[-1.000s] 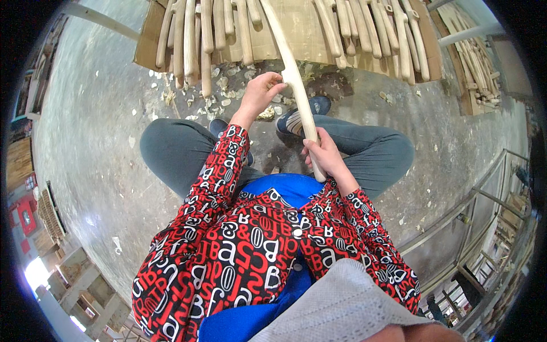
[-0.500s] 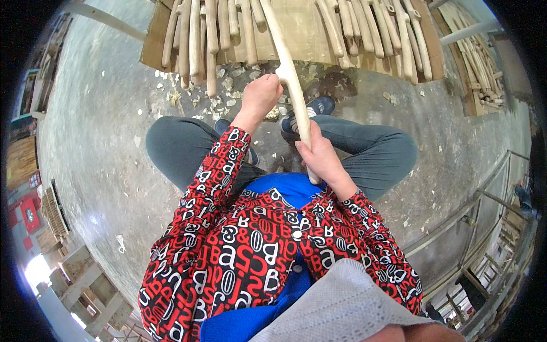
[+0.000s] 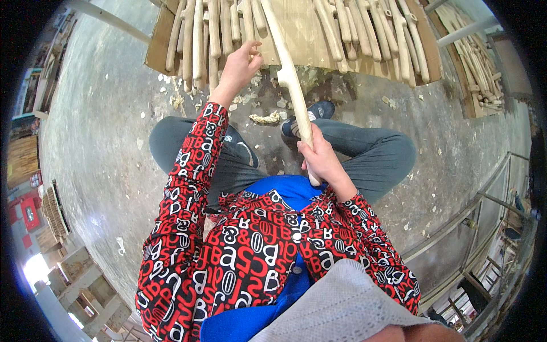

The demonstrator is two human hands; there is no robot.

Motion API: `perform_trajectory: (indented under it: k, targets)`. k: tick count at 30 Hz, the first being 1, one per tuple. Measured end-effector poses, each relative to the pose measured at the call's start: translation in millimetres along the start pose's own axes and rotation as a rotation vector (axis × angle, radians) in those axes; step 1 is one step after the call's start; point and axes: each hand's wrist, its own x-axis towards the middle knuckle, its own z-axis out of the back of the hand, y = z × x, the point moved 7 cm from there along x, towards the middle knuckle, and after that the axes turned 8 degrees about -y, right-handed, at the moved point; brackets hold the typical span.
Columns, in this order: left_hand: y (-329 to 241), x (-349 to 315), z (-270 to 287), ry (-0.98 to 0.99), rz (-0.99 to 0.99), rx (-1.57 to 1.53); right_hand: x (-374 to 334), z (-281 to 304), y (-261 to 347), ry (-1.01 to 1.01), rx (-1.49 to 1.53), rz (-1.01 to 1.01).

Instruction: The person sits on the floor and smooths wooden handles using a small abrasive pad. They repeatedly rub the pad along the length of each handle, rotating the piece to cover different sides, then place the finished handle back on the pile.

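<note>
My right hand [image 3: 322, 155] is wrapped round the lower part of a long pale wooden stick [image 3: 296, 94]. The stick slants up and away from my lap, past the top of the picture, and has a short stub on its left side. Left of the stick, and apart from it, my left hand [image 3: 241, 64] is raised near the board's front edge. Its fingers are loosely bent and apart, with nothing visible in them. Beyond it, several similar wooden sticks [image 3: 198, 48] lie side by side on a brown board [image 3: 296, 43].
More sticks [image 3: 379, 34] lie on the board's right half. Pale chips [image 3: 176, 101] and a crumpled yellowish piece [image 3: 265, 118] are scattered on the concrete floor. A further stack of sticks [image 3: 478, 65] stands at far right, and a metal rail frame [image 3: 456, 222] at right.
My left hand has come away from the stick's stub and moved up and left, its fingers loosening. My right hand still holds the stick in nearly the same place.
</note>
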Motion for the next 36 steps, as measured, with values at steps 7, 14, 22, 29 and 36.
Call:
perform_trajectory:
  k: [7,14,22,29,36]
  targets:
    - [10.9,-17.6,-26.8,0.165,0.135,-0.142,5.2,-2.9,-13.6,0.037,0.137,-0.067]
    - [55.6,-22.8,-38.0,0.158,0.309,-0.018,17.5,13.6,-40.6,-0.043,0.447,-0.095]
    - [49.1,-30.0,-48.7,0.165,0.65,-0.678,45.1,156.3,-9.0,-0.503,0.094,0.201]
    - [49.2,-19.8,-32.0,-0.037,0.878,-0.85,93.9,330.8,91.0,-1.152,-0.999,0.693]
    - [-26.5,-52.0,25.3,0.395,0.598,-0.867,193.6,183.2,123.7,-0.611,-0.405,0.677]
